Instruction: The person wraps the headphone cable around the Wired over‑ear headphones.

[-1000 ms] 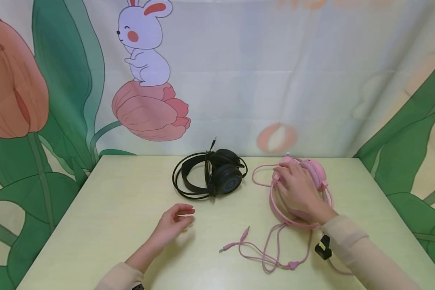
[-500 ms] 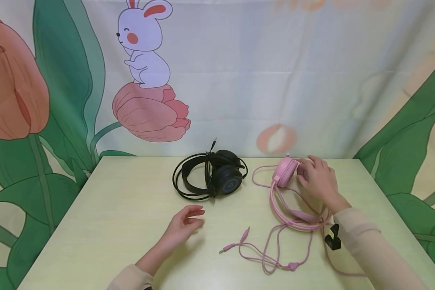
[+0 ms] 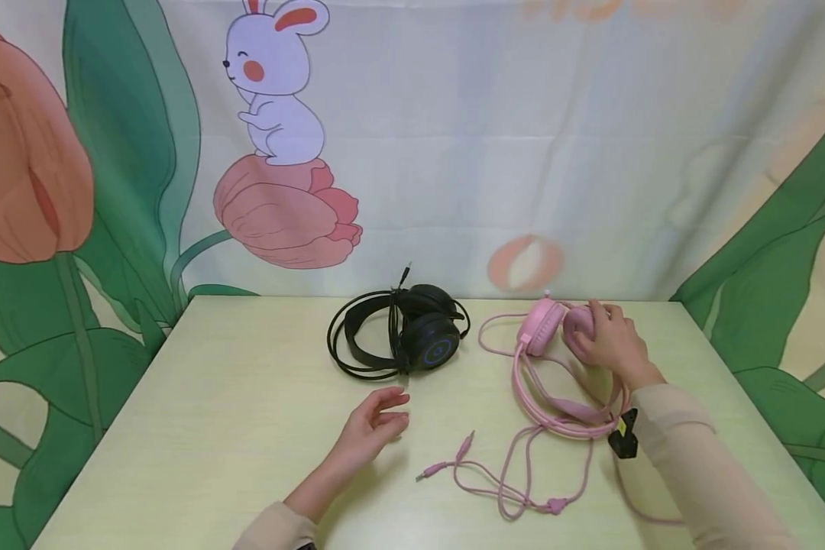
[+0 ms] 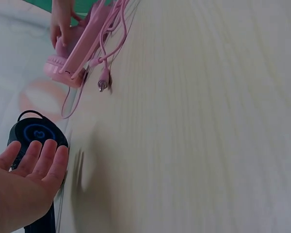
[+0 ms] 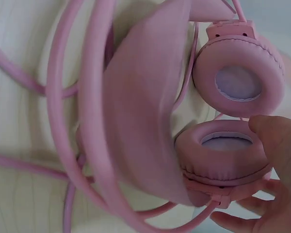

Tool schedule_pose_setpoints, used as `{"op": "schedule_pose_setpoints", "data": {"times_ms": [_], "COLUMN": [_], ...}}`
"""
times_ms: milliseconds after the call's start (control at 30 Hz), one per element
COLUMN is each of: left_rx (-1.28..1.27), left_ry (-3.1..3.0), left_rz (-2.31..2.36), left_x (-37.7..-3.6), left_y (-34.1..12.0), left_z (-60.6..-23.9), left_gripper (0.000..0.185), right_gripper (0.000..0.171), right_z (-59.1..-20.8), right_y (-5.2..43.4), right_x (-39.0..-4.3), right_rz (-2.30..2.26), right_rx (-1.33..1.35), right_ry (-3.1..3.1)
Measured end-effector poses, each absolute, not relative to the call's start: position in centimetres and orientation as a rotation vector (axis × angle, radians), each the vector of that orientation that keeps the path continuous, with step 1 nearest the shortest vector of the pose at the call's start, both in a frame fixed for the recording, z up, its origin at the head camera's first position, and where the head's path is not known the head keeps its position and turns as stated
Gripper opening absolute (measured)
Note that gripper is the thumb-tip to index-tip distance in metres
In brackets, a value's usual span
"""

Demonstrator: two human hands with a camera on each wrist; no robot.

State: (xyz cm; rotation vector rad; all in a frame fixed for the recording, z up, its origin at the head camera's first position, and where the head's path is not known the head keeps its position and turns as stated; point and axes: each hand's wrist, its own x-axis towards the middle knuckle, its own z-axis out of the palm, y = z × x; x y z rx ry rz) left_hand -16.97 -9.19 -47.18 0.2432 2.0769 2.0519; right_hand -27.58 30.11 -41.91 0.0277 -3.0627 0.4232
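Note:
Pink headphones (image 3: 541, 328) lie at the right of the table, headband toward the front. My right hand (image 3: 619, 344) grips their right ear cup (image 3: 577, 332); in the right wrist view the thumb presses the ear cushion (image 5: 208, 150) and the fingers curl behind the cup. The other ear cup (image 5: 238, 75) stands beside it, a small gap between them. My left hand (image 3: 371, 428) hovers low over the middle of the table with fingers loosely extended and holds nothing. Black headphones (image 3: 431, 344) lie just beyond it, their cable bundled around them.
A pink cable with a splitter (image 3: 555, 506) and two plugs (image 3: 435, 470) lies loosely across the front of the table (image 3: 213, 412). One black plug (image 3: 404, 273) points up at the back edge. A printed curtain (image 3: 419, 153) hangs directly behind the table.
My right hand has moved from the left ear cup to the right one, which now sits lower and nearer its twin. My left hand has drifted right.

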Motion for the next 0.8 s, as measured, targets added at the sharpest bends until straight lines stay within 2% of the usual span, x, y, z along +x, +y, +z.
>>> {"op": "schedule_pose_setpoints", "data": {"times_ms": [433, 800], "left_rx": [0.26, 0.288], "left_ry": [1.962, 1.945], "left_rz": [2.164, 2.184], "left_x": [-17.4, -17.3], "left_y": [-7.4, -6.1], "left_z": [-47.6, -47.7], "left_gripper": [0.049, 0.045], "right_gripper": [0.077, 0.067], "right_z": [-41.1, -41.3], "right_y": [29.5, 30.6], "right_x": [-28.4, -29.3], "right_rz": [0.403, 0.38], "right_rx": [-0.157, -0.183], "right_ry": [-3.209, -3.218]}}
